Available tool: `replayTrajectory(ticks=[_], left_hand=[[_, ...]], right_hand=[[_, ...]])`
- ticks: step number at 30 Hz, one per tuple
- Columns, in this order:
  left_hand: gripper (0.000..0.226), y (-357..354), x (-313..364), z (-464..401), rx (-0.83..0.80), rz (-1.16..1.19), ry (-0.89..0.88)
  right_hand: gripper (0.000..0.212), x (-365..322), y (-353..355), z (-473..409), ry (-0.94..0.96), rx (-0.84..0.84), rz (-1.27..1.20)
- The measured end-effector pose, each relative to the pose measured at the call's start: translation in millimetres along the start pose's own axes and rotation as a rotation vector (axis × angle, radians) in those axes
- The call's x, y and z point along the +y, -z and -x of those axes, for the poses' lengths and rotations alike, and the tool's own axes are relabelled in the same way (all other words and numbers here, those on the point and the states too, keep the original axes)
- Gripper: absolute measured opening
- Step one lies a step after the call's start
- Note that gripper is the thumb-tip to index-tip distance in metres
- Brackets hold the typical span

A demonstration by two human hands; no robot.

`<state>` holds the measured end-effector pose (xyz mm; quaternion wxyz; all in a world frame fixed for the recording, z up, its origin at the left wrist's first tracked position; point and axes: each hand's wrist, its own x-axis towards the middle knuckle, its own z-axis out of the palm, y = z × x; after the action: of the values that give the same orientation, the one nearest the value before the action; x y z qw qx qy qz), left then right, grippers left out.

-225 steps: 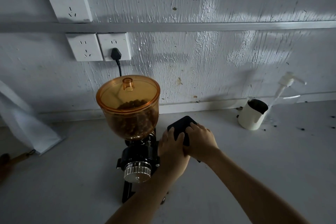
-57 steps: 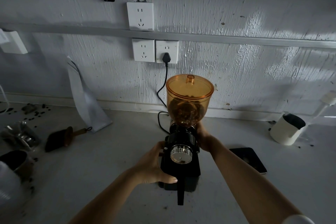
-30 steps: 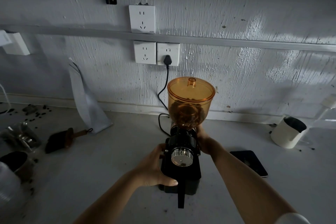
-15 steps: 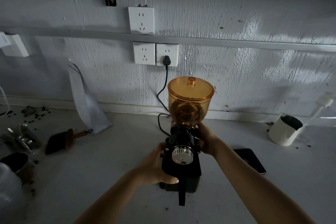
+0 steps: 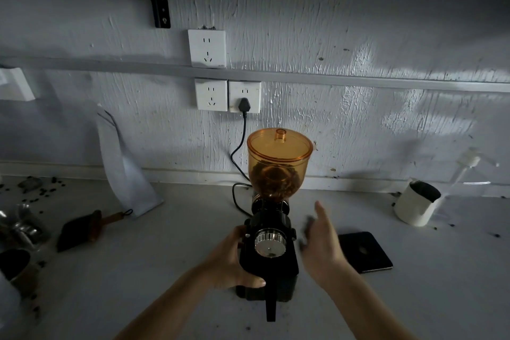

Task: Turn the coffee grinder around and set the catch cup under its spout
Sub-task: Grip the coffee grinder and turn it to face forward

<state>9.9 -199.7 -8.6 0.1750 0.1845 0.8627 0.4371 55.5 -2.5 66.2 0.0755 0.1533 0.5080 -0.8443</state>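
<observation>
The coffee grinder (image 5: 271, 266) stands mid-counter, black with a silver dial facing me and an amber bean hopper (image 5: 278, 163) on top. A black fork (image 5: 271, 309) sticks out from its base toward me. My left hand (image 5: 234, 259) grips the left side of the body. My right hand (image 5: 321, 246) hovers just right of the grinder, fingers apart, blurred and holding nothing. A white cup (image 5: 414, 208) with a dark inside sits far right near the wall, apart from the grinder.
A flat black scale (image 5: 364, 251) lies just right of my right hand. The grinder's cord (image 5: 237, 157) runs to a wall socket. A brush (image 5: 82, 229), a white bag (image 5: 124, 168), metal cups (image 5: 24, 226) and spilled beans sit on the left.
My right hand has let go of the back of the grinder and swung out to the right, open. My left hand keeps its grip on the body.
</observation>
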Motion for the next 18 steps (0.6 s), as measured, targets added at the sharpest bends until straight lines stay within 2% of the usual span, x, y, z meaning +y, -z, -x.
replayTrajectory(ticks=[2, 3, 4, 6, 7, 10, 12, 14, 15, 17, 18], left_hand=[[0.1, 0.5, 0.8, -0.2, 0.006, -0.003, 0.0], [0.099, 0.5, 0.6, -0.4, 0.011, -0.003, 0.002], [0.098, -0.1, 0.0, -0.3, 0.014, -0.003, 0.005], [0.099, -1.4, -0.4, -0.4, 0.019, -0.004, 0.015], [0.1, -2.0, -0.5, -0.1, 0.02, -0.002, 0.02], [0.1, -2.1, 0.0, -1.3, 0.022, 0.003, 0.029], [0.1, -1.9, 0.5, -1.2, 0.016, 0.001, 0.03], [0.1, -1.6, 0.6, -0.9, 0.01, 0.001, 0.026], [0.099, -1.7, 1.0, -0.4, 0.008, 0.001, 0.024], [0.099, -1.4, 1.3, 0.2, 0.013, 0.001, 0.022], [0.099, -1.5, 1.0, -0.3, 0.017, -0.001, 0.025]], right_hand=[[0.071, 6.6, -3.4, 7.9, -0.001, -0.193, 0.045], [0.076, 4.1, -3.6, 10.9, 0.005, -0.195, 0.023], [0.077, 3.9, -1.3, 8.3, 0.002, -0.177, -0.022], [0.076, 5.8, 7.4, 2.5, 0.055, 0.042, 0.028], [0.078, 4.5, 6.7, 2.9, 0.057, 0.075, 0.052], [0.079, 8.8, 0.1, 7.0, -0.02, -0.161, -0.01], [0.077, 7.0, 0.8, 6.3, -0.026, -0.118, -0.168], [0.077, 12.1, 11.0, -0.7, 0.06, 0.055, -0.165], [0.076, 11.5, 8.6, 2.4, 0.068, -0.003, -0.142], [0.075, 13.8, 5.1, 5.7, 0.036, -0.223, -0.071], [0.073, 13.5, 6.7, 8.4, 0.037, -0.263, -0.079]])
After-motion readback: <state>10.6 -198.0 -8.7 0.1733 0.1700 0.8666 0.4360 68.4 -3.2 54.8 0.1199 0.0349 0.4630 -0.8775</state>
